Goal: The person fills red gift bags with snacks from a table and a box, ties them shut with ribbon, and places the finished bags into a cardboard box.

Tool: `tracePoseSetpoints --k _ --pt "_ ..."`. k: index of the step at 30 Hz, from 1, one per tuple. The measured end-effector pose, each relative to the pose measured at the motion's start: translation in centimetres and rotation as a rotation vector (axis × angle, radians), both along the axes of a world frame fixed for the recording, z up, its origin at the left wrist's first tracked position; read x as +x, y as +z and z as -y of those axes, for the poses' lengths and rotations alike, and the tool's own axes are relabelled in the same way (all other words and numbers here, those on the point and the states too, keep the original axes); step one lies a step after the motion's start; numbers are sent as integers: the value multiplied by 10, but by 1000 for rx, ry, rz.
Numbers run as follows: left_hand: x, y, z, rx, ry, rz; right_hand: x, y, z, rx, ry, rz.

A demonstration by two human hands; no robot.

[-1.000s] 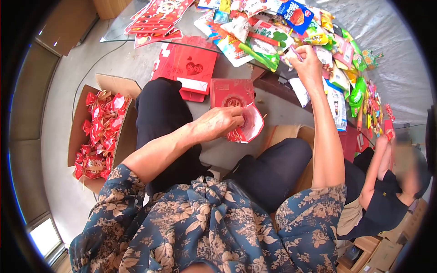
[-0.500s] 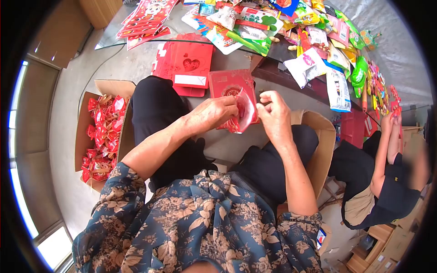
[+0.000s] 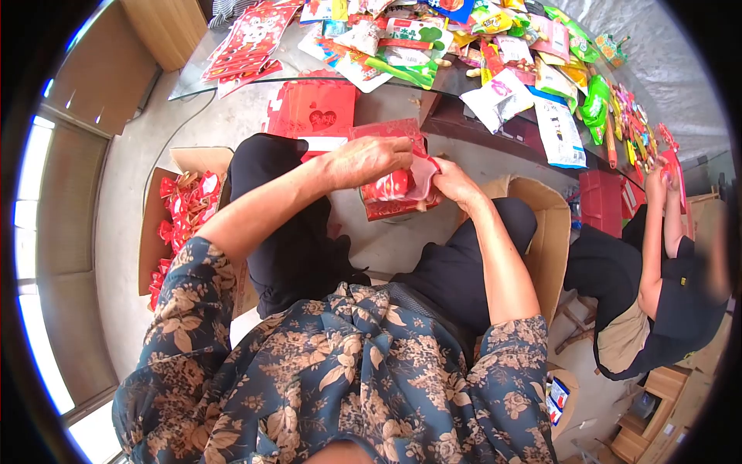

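My left hand (image 3: 369, 163) pinches the upper edge of a small red bag with a clear, pale opening (image 3: 422, 179). Opposite it, my right hand (image 3: 456, 184) grips the other side of the same bag, fingers pressed together at its rim. The bag overlaps a red gift box (image 3: 379, 211) in front of my knees; part of that box is hidden by the bag and my left hand. Just behind lies a stack of red folded cartons (image 3: 318, 107) with a heart print.
A cardboard box (image 3: 145, 232) of tied red bags stands at my left; another carton (image 3: 553, 232) is by my right knee. The glass table (image 3: 193, 83) ahead bears red printed bags (image 3: 249, 42) and many snack packets (image 3: 560, 127). Another person (image 3: 657, 271) sits at the right, holding something red.
My left hand has moved up and slightly right along the bag. My right hand, earlier apart from it, has come down and left and now grips its rim. The view has shifted slightly.
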State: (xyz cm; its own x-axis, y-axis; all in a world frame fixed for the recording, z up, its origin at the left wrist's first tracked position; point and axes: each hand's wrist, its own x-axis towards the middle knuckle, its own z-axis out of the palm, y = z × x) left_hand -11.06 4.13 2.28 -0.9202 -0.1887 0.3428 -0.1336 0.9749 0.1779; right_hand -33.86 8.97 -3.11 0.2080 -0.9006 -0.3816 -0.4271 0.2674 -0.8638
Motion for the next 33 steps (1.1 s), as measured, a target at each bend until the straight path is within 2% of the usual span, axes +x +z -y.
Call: tracePoseSetpoints --k 2,3,6,7,10,15,18,21,22,24,26,27,30,31,33 --pt "-3 9 7 -12 -10 -3 -4 4 -6 301 -104 97" --pt "-4 12 11 4 -11 -10 -9 -6 -9 301 -114 137" --pt "-2 15 17 67 -16 18 -9 -16 -28 404 -211 554" --pt "-2 9 19 68 -3 36 -6 -18 -31 390 -151 678" --pt "6 6 19 88 44 73 2 -26 -33 460 -150 678" --pt "23 -3 24 60 110 98 14 -49 -25 461 -385 720" --pt "30 -8 17 93 209 -65 20 -50 -23 478 -392 718" --pt "27 7 -28 237 484 -252 29 -39 -23 452 -385 751" --pt "24 -9 -38 259 523 -334 30 -36 -24 440 -377 749" --pt "18 -12 -75 564 598 -333 33 -33 -23 422 -351 738" --pt "16 -28 -81 823 691 63 31 -38 -22 414 -293 710" --pt "16 -44 -76 957 689 92 32 -37 -19 406 -264 697" --pt "8 -70 -65 1375 740 -167 33 -23 -28 404 -248 663" --pt "5 -86 -61 1581 611 -296 34 -22 -31 410 -222 663" --pt "-3 -92 -56 1803 569 -360 36 -21 -37 426 -166 661"
